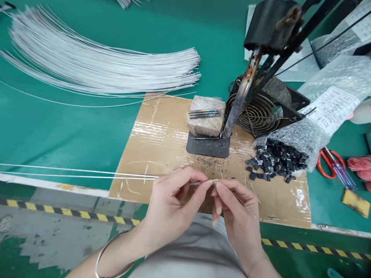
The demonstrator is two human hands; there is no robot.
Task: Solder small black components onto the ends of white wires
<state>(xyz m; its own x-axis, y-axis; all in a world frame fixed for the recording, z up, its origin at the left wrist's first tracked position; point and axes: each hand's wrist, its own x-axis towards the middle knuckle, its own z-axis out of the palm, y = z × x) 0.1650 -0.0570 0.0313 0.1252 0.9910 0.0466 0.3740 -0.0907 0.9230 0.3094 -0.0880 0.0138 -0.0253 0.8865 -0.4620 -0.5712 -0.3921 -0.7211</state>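
Left hand (173, 212): grip pinched on two white wires (87, 170), which run leftward from it across the counter (43, 135). Right hand (240, 213): grip closed on a thin strand (246, 207), just beside the left grip. Beyond both grips sits a cooling fan (256, 114); black components (275, 160) lie right of them, a wire bundle (101, 65) far left.

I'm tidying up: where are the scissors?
In the head view, the scissors lie on the green table at right, beside the bubble-wrap bag and right of the small black pieces.
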